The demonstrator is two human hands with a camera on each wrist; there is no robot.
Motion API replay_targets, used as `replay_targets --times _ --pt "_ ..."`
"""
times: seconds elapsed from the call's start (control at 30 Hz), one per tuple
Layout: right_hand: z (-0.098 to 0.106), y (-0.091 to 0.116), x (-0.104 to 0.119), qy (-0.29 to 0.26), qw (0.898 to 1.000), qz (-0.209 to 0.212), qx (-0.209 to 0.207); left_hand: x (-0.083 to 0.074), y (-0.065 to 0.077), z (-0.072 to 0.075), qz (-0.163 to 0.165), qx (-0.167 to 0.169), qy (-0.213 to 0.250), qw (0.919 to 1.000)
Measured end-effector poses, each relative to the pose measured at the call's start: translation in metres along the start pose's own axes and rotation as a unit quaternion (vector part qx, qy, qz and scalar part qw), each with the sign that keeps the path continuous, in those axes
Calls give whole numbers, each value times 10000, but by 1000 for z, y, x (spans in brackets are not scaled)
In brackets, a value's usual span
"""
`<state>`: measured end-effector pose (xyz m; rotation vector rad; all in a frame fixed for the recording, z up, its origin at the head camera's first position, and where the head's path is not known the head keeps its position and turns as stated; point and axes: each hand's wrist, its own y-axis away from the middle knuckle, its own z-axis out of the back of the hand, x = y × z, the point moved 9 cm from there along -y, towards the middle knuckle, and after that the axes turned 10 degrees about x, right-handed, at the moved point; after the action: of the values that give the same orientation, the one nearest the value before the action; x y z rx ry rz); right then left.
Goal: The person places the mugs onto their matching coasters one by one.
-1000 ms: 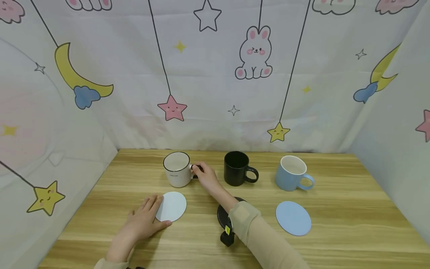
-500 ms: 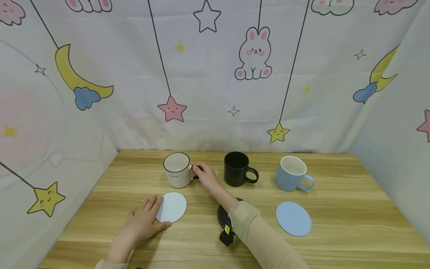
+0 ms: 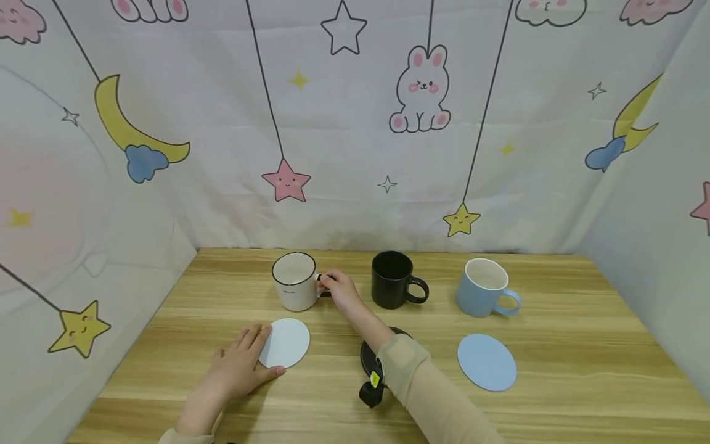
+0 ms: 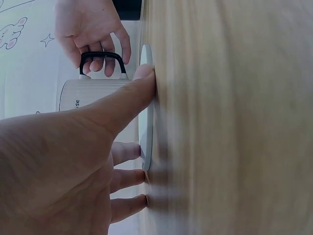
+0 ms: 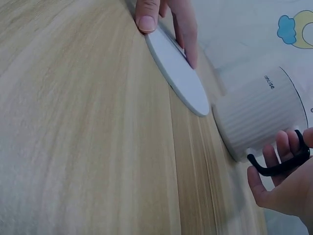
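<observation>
Wood-grain table (image 3: 310, 407), right sleeve (image 3: 438, 394) partly hiding the black coaster (image 3: 367, 359) before the black mug (image 3: 391, 287), left hand (image 3: 241, 365), fingers extended, touching the front-left white coaster (image 3: 288, 345), ribbed white mug (image 3: 296, 291) left of the black mug, partly covered handle (image 5: 266, 170) gripped by the right hand (image 3: 342, 293).

Lighting in the head view is even and diffuse, with a soft shadow on the table (image 3: 588, 357) beside the left hand (image 3: 238, 364). In the left wrist view, dim shadows extend from the fingertips (image 4: 139, 200); table grain beyond them is blurred.
</observation>
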<state>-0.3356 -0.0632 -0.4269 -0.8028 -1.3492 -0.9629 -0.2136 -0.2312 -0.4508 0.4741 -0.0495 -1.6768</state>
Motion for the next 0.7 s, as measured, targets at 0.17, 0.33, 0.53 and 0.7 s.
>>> replay_targets --times 0.17,0.33,0.53,0.7 --pt "-1 2 2 -150 9998 26 -112 0 0 -1 21 46 32 10000" --pt "5 -29 -35 -347 9986 355 -173 0 0 -1 19 54 38 10000" --pt "2 -28 -38 -839 9958 303 -217 1 0 -1 22 47 43 10000" --pt "-2 -4 -16 -1002 9946 112 -242 1 1 0 8 36 67 10000"
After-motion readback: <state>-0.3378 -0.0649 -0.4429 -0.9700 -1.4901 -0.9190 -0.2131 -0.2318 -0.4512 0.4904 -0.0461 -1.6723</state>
